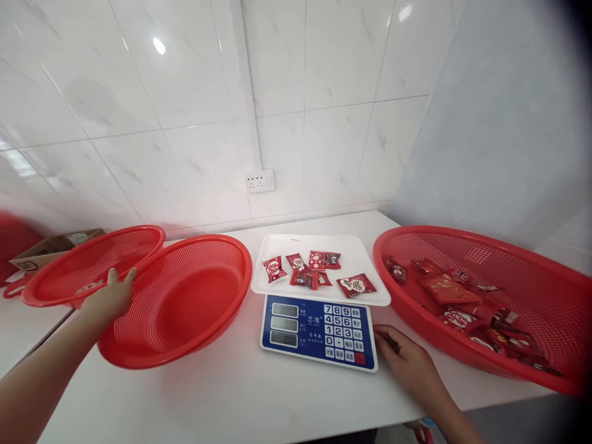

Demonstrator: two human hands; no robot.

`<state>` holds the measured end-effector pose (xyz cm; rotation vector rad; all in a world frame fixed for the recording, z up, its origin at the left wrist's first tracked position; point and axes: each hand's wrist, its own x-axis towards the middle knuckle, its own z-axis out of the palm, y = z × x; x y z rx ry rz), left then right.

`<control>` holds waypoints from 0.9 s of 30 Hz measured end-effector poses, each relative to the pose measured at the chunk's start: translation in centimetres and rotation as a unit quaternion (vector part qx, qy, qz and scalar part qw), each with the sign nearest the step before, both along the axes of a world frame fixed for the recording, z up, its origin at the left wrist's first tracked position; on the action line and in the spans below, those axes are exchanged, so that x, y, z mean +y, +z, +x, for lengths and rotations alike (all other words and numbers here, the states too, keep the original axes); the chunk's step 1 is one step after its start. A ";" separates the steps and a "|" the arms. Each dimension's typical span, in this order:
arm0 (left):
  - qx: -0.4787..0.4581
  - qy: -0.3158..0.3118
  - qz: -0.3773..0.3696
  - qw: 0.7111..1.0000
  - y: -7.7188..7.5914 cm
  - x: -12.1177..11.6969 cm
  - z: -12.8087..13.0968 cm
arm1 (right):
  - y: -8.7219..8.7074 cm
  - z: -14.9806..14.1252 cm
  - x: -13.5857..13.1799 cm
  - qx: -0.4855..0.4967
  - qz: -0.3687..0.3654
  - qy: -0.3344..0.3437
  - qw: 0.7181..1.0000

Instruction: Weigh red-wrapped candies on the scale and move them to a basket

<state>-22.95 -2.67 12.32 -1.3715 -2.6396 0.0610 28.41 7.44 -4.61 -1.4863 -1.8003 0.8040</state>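
Observation:
At the left, my left hand (pixel 108 299) is closed over the rim of a red plastic basket (pixel 203 296) with a perforated wall and nothing in it. My right hand (pixel 409 367) rests on the table with curled fingers, its fingertips at the right edge of a blue-faced digital scale (pixel 319 333). A dark gap shows between those fingers; what they hold, if anything, is hidden. On the scale's white tray (pixel 277 242) lie several small red wrapped snack packets (pixel 356 285). The scale's displays show digits too faint to read surely.
A large red basket (pixel 462 233) holding several red packets stands at the right, close to the tray. Another red basket (pixel 92 246) is at the far left, with a cardboard box (pixel 50 250) behind it. A wall socket (pixel 260 180) sits above the white table (pixel 222 401).

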 end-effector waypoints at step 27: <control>-0.416 -0.315 0.095 0.848 -0.3 10.1 21.8 | 0.0 0.2 -1.3 0.117 0.061 -0.058 0.990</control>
